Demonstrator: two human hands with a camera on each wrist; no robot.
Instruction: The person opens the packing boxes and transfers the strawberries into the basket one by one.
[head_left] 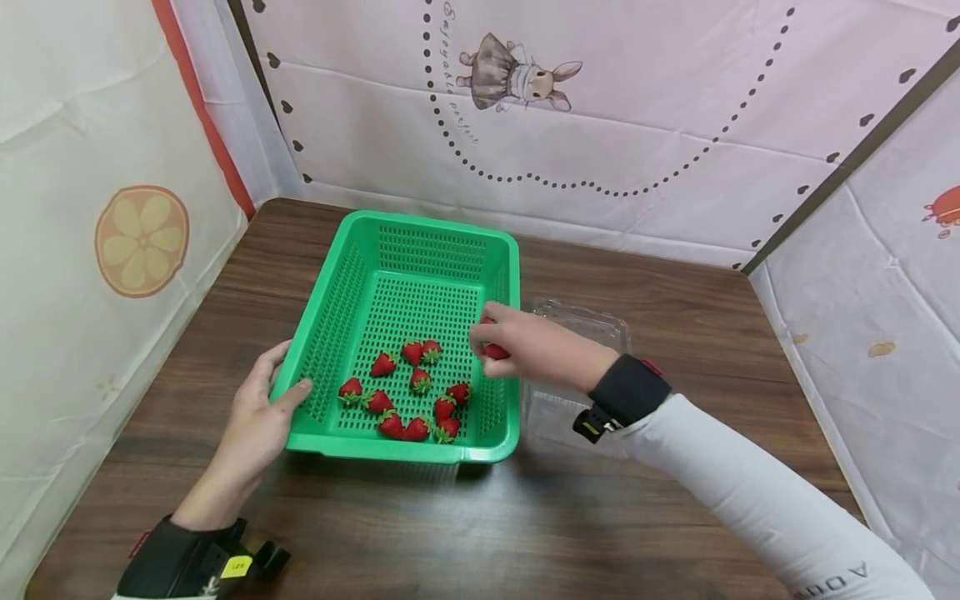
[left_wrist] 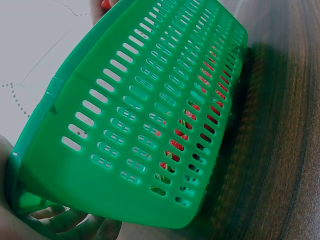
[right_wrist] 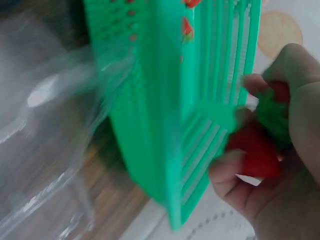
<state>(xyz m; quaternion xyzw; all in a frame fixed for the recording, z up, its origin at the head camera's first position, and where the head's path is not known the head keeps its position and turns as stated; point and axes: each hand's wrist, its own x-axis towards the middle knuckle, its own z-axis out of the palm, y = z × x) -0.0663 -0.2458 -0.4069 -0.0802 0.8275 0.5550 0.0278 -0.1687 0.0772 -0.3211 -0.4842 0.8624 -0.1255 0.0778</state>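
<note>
A green slotted basket [head_left: 352, 242] sits on the wooden table with several red strawberries [head_left: 411, 392] at its near end. My left hand [head_left: 258, 408] grips the basket's near left corner, thumb over the rim; in the left wrist view the basket wall [left_wrist: 135, 120] fills the frame and fingers [left_wrist: 70, 220] curl under it. My right hand [head_left: 517, 342] hovers over the basket's right rim and holds a strawberry [head_left: 495, 351]. In the right wrist view the fingers [right_wrist: 295, 100] curl round red strawberries [right_wrist: 255, 150] beside the basket wall [right_wrist: 200, 100].
A clear plastic clamshell box [head_left: 577, 367] lies right of the basket, partly under my right forearm, also blurred as clear plastic [right_wrist: 45, 140] in the right wrist view. Printed fabric walls close in the table on three sides. Bare wood shows in front of the basket.
</note>
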